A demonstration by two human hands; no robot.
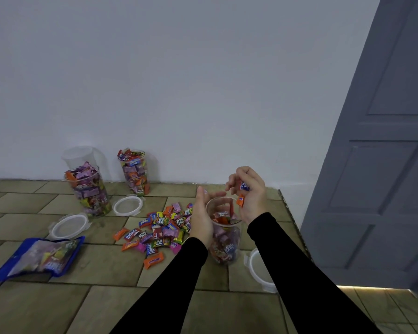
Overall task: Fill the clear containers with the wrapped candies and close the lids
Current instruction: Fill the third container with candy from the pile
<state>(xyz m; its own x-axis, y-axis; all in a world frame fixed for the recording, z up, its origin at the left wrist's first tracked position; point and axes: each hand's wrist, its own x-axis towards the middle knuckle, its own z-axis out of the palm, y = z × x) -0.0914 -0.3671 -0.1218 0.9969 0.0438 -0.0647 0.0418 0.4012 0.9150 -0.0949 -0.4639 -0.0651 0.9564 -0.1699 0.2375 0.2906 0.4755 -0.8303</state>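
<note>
A clear container, mostly full of wrapped candies, stands on the tiled surface in front of me. My left hand grips its left side near the rim. My right hand hovers just above the rim and holds a few wrapped candies, one orange candy hanging at its lower edge. A loose pile of candies lies left of the container. Two full containers stand open near the wall.
Three white-rimmed lids lie on the surface: one by the far containers, one further left, one right of my container. An empty clear container stands behind the left one. A blue candy bag lies at left. A grey door stands at right.
</note>
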